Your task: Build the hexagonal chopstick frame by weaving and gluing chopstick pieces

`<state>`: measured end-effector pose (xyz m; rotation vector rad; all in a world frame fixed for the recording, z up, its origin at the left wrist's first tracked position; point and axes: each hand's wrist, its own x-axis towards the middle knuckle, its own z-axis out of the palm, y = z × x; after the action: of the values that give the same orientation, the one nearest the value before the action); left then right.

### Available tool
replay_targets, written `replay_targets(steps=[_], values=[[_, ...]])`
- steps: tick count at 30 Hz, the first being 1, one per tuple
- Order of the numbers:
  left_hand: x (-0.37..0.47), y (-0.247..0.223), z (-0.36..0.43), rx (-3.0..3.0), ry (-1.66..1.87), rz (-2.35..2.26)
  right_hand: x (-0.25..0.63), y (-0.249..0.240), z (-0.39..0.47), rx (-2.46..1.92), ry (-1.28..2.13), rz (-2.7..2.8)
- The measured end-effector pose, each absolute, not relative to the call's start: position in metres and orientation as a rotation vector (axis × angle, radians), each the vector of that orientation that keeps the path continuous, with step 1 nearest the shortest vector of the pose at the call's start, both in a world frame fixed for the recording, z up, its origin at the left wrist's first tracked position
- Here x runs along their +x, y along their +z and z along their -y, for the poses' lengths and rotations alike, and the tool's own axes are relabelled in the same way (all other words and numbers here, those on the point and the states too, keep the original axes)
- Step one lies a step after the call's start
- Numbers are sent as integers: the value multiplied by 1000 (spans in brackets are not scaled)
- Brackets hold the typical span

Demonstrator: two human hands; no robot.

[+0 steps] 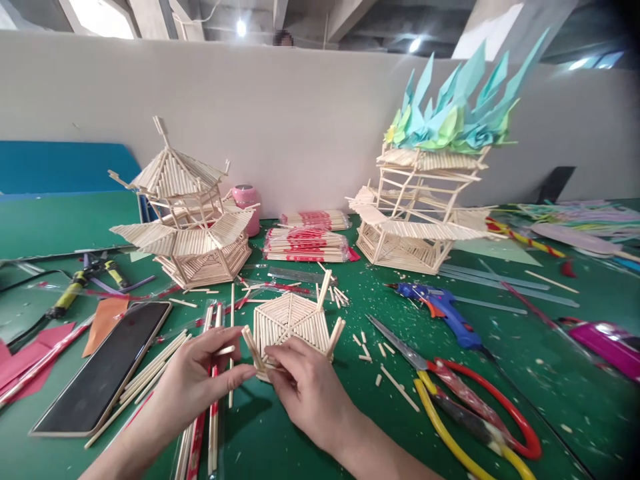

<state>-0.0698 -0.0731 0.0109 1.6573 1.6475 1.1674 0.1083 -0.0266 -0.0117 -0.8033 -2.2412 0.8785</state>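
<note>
A small hexagonal platform of wooden sticks (290,320) is tilted toward me, with short stick posts standing at several corners. My right hand (310,387) pinches its near left edge. To its left, my left hand (205,373) is curled, thumb and forefinger close to the near left post (253,348). A short wooden stick (227,351) sticks out from the left fingers. Beneath the left hand lie plastic-wrapped sticks (214,427) with red bands. Loose long sticks (150,367) lie beside that wrist.
Two stick pavilions (193,247) (405,230) stand behind, the right one topped with folded paper (457,113). Wrapped stick bundles (306,243) lie between them. Scissors (450,393) and a blue glue gun (440,307) are at right; a phone (103,370) and pliers (75,293) at left.
</note>
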Motion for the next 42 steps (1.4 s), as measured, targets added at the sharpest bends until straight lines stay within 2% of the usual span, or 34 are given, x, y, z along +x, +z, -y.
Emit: replay_targets(steps=[5,10,22,42], values=[[-75,27,85,1662,1109,-1817,115,2,28,-752,887,2180],[-65,17,90,1840,943,-1892,127,13,36,-768,911,2207],[-48,2,75,1955,875,-1827,134,-13,44,-816,854,2200],[-46,-4,70,1874,894,-1838,133,-20,41,-873,917,2209]])
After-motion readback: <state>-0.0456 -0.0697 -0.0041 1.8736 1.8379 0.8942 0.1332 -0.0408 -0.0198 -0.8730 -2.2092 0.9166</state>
